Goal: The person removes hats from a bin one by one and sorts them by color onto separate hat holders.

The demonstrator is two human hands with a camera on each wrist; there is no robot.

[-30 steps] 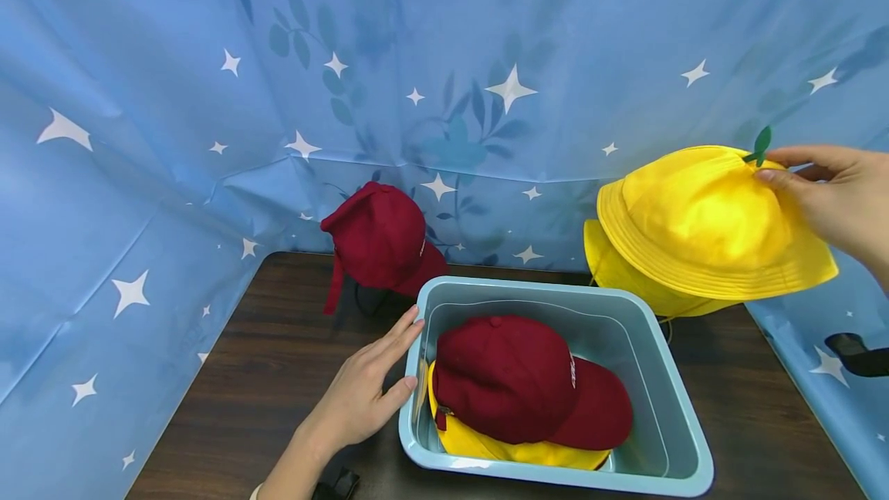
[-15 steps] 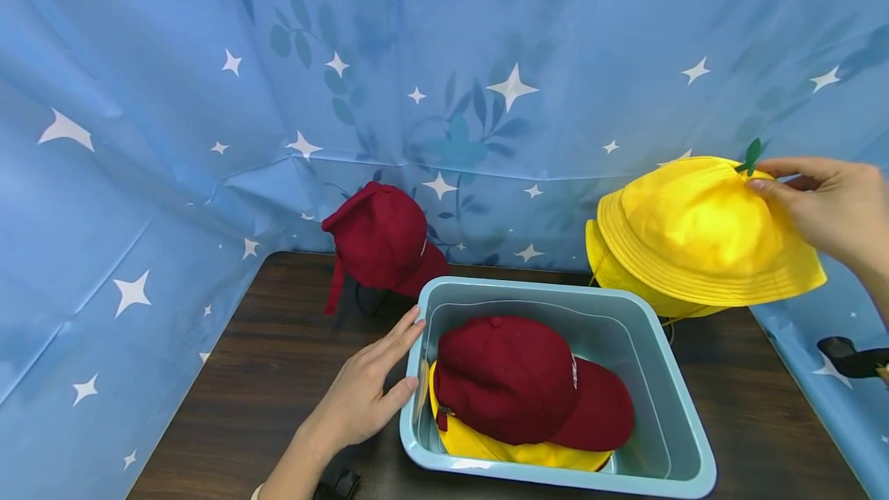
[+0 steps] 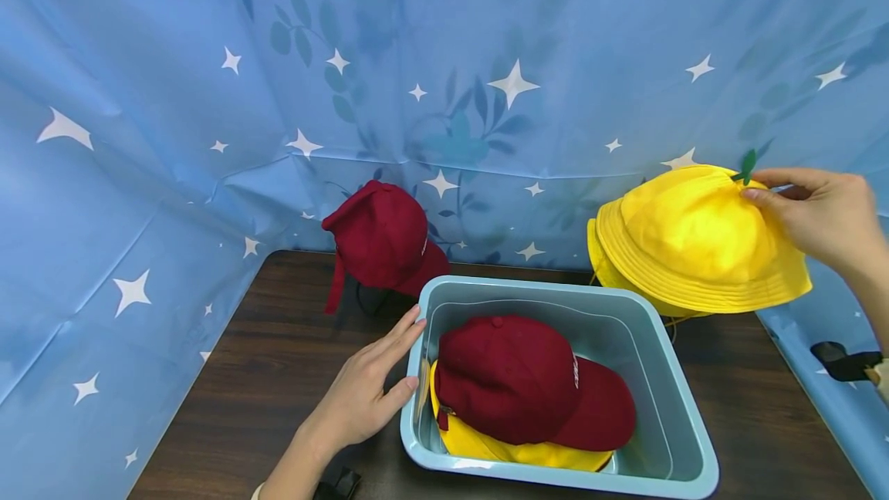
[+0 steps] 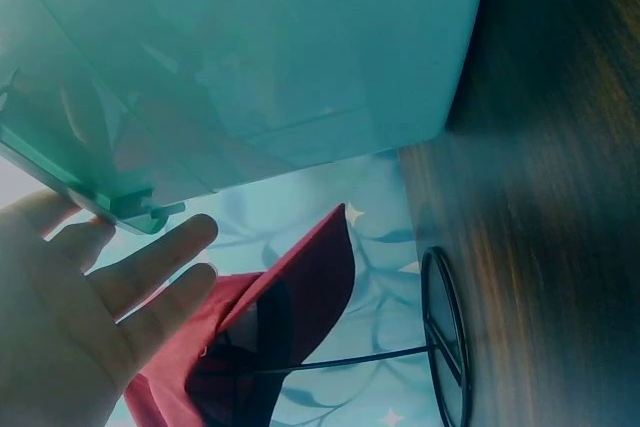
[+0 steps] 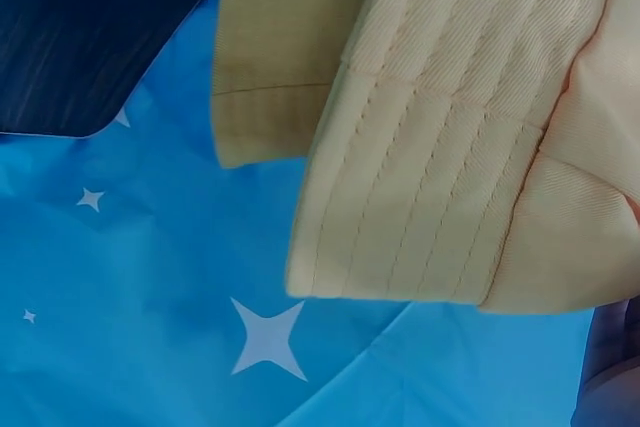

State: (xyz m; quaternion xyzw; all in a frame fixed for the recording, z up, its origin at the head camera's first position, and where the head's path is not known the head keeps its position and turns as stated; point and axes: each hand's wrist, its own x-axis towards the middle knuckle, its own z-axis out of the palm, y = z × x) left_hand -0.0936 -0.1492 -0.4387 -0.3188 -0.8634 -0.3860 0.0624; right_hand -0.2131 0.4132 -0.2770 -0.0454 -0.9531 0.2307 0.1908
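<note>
My right hand [image 3: 823, 211] pinches the crown of a yellow bucket hat [image 3: 694, 238] beside its green leaf tip, at the right. In the right wrist view the stitched brim of this bucket hat [image 5: 420, 177] fills the upper right. A second yellow hat [image 3: 621, 284] shows behind and below it, mostly hidden. My left hand [image 3: 364, 384] lies with fingers extended against the left rim of a light blue plastic bin [image 3: 556, 475]. Inside the bin a dark red baseball cap [image 3: 507, 384] rests on top of yellow fabric [image 3: 514, 446].
Another dark red cap [image 3: 382, 238] sits behind the bin at the left, on a black wire stand [image 4: 440, 337]. The dark wooden table [image 3: 229, 407] ends at a blue star-patterned curtain [image 3: 312, 60]. Beneath my right hand, a black strap piece [image 3: 843, 365] is visible.
My right hand has moved left and down with the yellow bucket hat, which overlaps more of the second yellow hat. The left hand, the bin and the red caps stay put.
</note>
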